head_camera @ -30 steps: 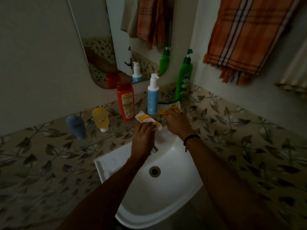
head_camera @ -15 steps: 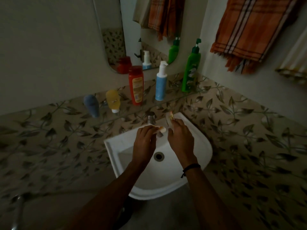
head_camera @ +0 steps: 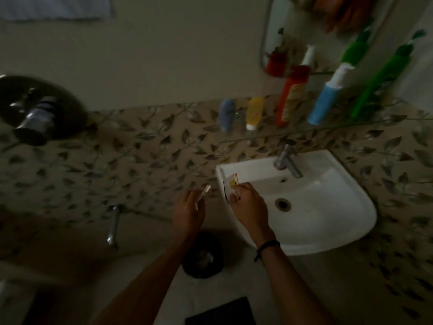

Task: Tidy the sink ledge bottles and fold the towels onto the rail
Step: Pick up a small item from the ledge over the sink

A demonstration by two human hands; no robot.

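My left hand point(head_camera: 188, 213) pinches a thin pale sachet point(head_camera: 203, 191), held left of the white sink point(head_camera: 328, 219). My right hand point(head_camera: 248, 207) grips a small orange-yellow sachet point(head_camera: 233, 182) over the sink's left rim. On the ledge above stand a blue-grey tube point(head_camera: 226, 114), a yellow tube point(head_camera: 254, 113), a red bottle point(head_camera: 291, 96), a blue and white pump bottle point(head_camera: 326, 99) and a green pump bottle point(head_camera: 379, 83). An orange towel shows only as a reflection in the mirror point(head_camera: 304, 24) at the top right.
A small dark bin point(head_camera: 202, 254) sits on the floor below my hands. A steel tap point(head_camera: 287, 160) stands at the sink's back. A wall valve point(head_camera: 35, 113) juts out at the left, a pipe tap point(head_camera: 113, 225) lower down. A dark mat point(head_camera: 220, 311) lies at the bottom.
My view has swung left and down, away from the towels. Both hands have moved from over the basin to its left edge, above the bin, and have parted, each still holding a sachet.
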